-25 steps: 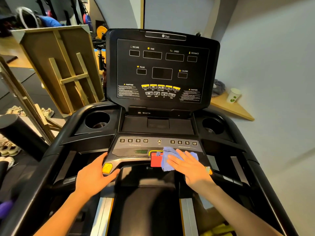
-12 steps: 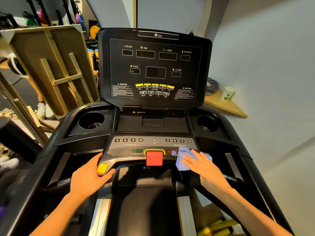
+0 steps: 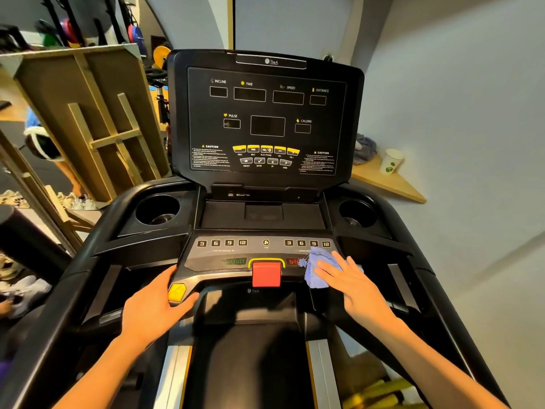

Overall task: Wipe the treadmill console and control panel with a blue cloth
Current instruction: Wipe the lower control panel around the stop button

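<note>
The black treadmill console (image 3: 265, 119) stands upright in front of me with dark displays and yellow buttons. Below it lies the grey control panel (image 3: 224, 252) with number keys, a START key and a red stop button (image 3: 266, 273). My right hand (image 3: 351, 283) lies flat with spread fingers on a crumpled blue cloth (image 3: 315, 268), pressing it on the panel's right end, over part of the STOP key. My left hand (image 3: 153, 308) grips the panel's left front corner beside a yellow button (image 3: 177, 292).
Cup holders sit at the left (image 3: 157, 209) and right (image 3: 356, 214) of the console. A wooden frame (image 3: 97, 119) leans at the left, with shoes on the floor. A wooden shelf (image 3: 386, 181) with a paper cup (image 3: 392, 161) hangs on the right wall.
My right hand has slid the blue cloth rightwards from the red stop button to the panel's right end. The left hand has stayed on the left corner.
</note>
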Motion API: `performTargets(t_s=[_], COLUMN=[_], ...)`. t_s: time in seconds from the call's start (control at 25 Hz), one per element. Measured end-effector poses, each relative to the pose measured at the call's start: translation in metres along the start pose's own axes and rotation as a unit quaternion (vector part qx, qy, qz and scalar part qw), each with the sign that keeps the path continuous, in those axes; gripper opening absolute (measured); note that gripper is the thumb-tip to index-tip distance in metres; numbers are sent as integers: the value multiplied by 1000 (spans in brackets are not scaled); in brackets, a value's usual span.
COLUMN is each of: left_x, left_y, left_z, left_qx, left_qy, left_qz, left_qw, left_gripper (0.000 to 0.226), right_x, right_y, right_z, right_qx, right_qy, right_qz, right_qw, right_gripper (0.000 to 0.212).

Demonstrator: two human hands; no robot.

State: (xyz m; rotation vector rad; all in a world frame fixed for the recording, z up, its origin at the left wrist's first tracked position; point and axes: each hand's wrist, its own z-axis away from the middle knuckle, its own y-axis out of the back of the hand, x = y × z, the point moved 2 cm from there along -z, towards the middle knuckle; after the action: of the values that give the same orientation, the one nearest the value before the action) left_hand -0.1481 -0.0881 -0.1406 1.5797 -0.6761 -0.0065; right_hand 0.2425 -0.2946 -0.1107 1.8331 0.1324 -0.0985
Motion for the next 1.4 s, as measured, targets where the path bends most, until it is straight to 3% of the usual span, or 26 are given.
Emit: performTargets(t_s=[0.2, 0.52, 0.76, 1.12, 1.4], left_x=[-1, 4, 6, 8, 11], left_y=[0, 4, 6, 6, 10], left_z=[-1, 1, 3, 3, 4], left_qx=[1, 3, 5, 1, 3], left_qy=[-5, -5, 0, 11, 12], left_qz=[-4, -1, 8, 15, 21], left_qw=[1000, 1000, 1000, 1000, 1000], left_gripper=[92, 90, 88, 92, 90], right_x=[10, 23, 13, -36, -87], right_y=[-4, -7, 6, 4, -13], right_z=[-10, -45, -60, -96, -127], right_qx=[-3, -19, -8, 35, 45], right_qy=[-72, -137, -171, -348, -392], right_qz=[-68, -107, -135, -93, -98], right_qw=[995, 985, 976, 932, 913], right_gripper=[81, 97, 88, 81, 80])
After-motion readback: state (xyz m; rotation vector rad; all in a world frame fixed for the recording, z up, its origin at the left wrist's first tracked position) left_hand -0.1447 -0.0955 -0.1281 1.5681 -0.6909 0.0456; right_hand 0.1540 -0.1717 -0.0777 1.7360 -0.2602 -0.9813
